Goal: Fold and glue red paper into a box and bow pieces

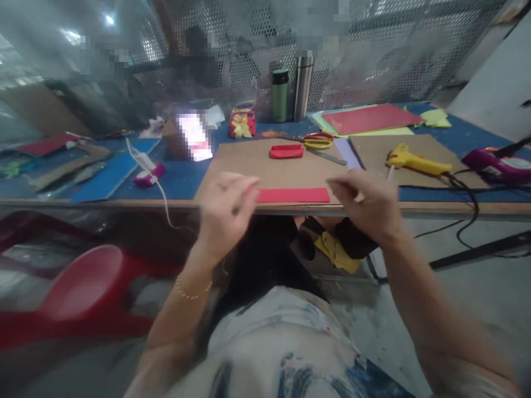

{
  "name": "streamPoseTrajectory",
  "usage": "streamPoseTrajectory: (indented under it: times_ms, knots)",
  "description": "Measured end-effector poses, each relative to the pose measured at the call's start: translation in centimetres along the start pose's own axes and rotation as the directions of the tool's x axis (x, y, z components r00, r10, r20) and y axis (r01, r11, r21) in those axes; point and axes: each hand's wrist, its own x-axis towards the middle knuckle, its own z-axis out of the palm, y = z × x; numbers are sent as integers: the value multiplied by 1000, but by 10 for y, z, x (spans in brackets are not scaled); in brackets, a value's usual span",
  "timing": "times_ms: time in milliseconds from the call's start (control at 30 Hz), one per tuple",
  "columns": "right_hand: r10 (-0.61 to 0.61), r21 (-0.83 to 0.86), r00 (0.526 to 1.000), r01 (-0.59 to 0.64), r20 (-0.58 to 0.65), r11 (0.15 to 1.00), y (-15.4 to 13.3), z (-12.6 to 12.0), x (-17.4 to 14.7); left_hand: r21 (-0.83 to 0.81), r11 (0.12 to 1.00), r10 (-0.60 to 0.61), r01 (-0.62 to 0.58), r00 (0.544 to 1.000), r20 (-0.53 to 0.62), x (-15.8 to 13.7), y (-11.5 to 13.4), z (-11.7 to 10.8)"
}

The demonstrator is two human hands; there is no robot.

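Note:
A flat red strip (293, 195) lies along the front edge of a brown cardboard sheet (244, 160). My left hand (226, 210) is at the strip's left end, fingers closed around it and slightly blurred. By the right end is my right hand (367, 202), its fingers curled in; whether they hold anything is hidden. The strip's right corner shows apart from that hand. Farther back on the cardboard rests a small folded red piece (286, 151). Beside it are yellow-and-red-handled scissors (318, 141) and a grey blade-like tool (327, 157).
To the right, a yellow glue gun (418, 161) with a black cord lies on more cardboard. A green bottle (280, 97) and a steel flask (304, 88) stand behind. A lit phone (194, 135) leans at left. A red chair (87, 282) is below left.

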Motion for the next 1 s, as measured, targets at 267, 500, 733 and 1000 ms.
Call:
streamPoseTrajectory:
  times_ms: [267, 500, 733, 1000]
  knots:
    - [-31, -309, 930, 152, 365, 939, 31, 41, -31, 115, 992, -9, -48, 892, 453, -8, -36, 71]
    - [-203, -300, 910, 319, 361, 899, 24, 26, -36, 103, 990, 47, -96, 915, 401, -10, -40, 66]
    - [-225, -295, 918, 325, 327, 899, 42, 36, -17, 166, 980, 20, -107, 889, 458, 9, -46, 71]
    - [-120, -156, 924, 187, 363, 970, 61, 69, 7, 283, 959, -136, -19, 844, 518, 31, -74, 77]
